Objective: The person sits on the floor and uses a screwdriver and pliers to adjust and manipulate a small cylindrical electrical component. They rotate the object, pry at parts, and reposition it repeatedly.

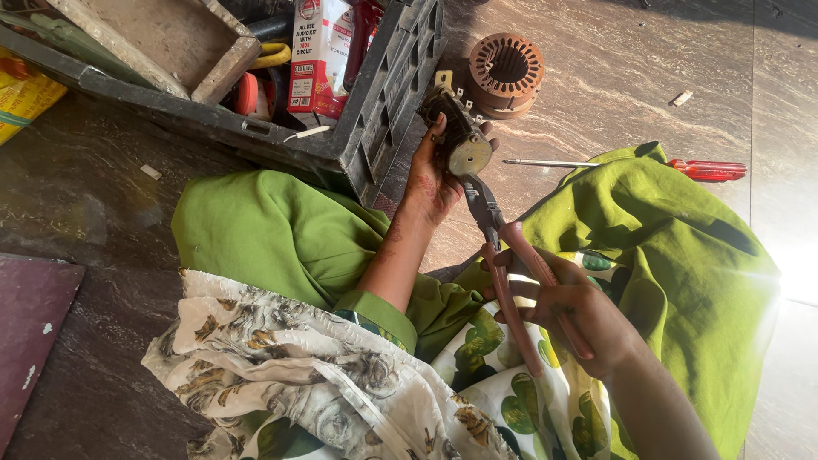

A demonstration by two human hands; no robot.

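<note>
Small motor (458, 136), dark body with a round brass-coloured end plate, held up over the floor (613, 77) between the person's knees, just right of the crate (388, 102). Left hand (434, 175) grips it from the left side, fingers curled round the body. Pliers (494, 230) with reddish handles bite at the motor's near end, nose right under the round plate. Right hand (579, 315) is clenched around both plier handles, near and right of the motor. Both arms come over green trousers (281, 234) and a floral cloth (290, 366). Beyond the motor, far side, a copper-coloured stator ring (506, 71) lies on the floor, just beside the crate corner. Red-handled screwdriver (656, 167) lies to the right, tip pointing left toward the motor, partly on the green fabric. Crate holds a red-and-white box (317, 55), a wooden tray (170, 38) and a yellow loop of tubing.
</note>
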